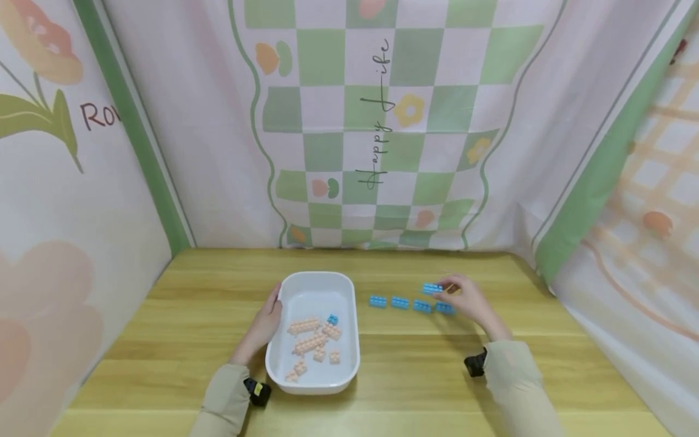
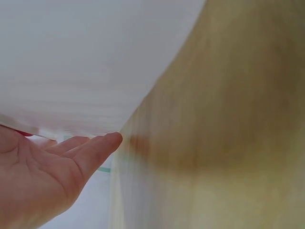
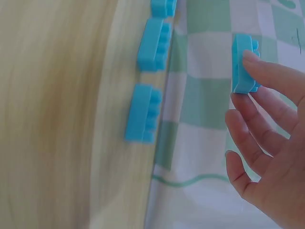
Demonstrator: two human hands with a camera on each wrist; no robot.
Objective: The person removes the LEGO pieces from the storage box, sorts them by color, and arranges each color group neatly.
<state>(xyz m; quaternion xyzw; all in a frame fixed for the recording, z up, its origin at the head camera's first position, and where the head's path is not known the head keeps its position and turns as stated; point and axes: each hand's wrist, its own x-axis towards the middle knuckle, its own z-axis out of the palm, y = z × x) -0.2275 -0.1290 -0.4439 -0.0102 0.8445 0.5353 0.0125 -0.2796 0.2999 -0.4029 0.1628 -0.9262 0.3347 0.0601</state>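
Note:
My right hand (image 1: 464, 297) pinches a blue toy building block (image 1: 432, 288) between thumb and fingers, raised off the table. In the right wrist view, the held block (image 3: 244, 64) has its studs turned toward the palm. Beneath and left of it, several similar blue blocks (image 1: 400, 302) lie in a row. My left hand (image 1: 267, 318) rests against the left side of a white tray (image 1: 314, 388), its visible fingers fairly straight along the outer wall in the left wrist view. Inside the tray lie several peach blocks (image 1: 310, 344) and one small blue block (image 1: 332, 318).
The wooden table (image 1: 415, 382) carries the tray left of centre and the blue row to its right. A checked green-and-white curtain (image 1: 366, 139) hangs along the table's back edge, with more printed cloth at both sides.

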